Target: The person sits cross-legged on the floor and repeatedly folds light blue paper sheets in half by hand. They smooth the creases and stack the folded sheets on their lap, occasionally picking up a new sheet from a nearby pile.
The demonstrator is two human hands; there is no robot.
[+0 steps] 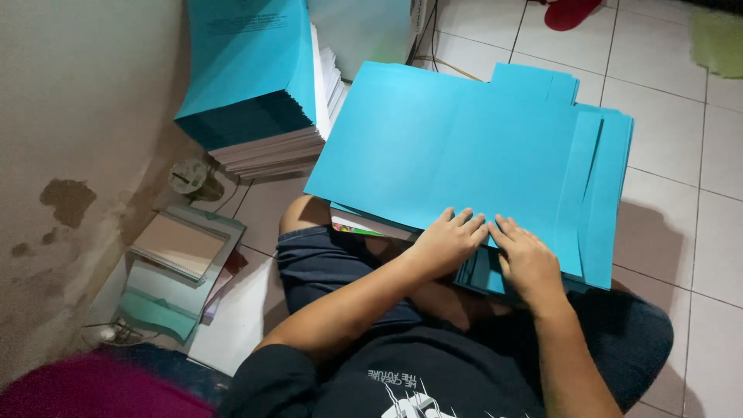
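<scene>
Both hands flat on blue sheet, lap level.
L hand (445, 241) & R hand (528, 259) side by side, fingers spread, gripping nothing, pressing near edge of top blue sheet (457, 147) on stack over knees; 2nd blue-topped pile (255, 85) by wall.

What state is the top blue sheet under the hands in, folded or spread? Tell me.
Spread. The top blue sheet lies flat across the lap; left hand and right hand press its near edge.
</scene>
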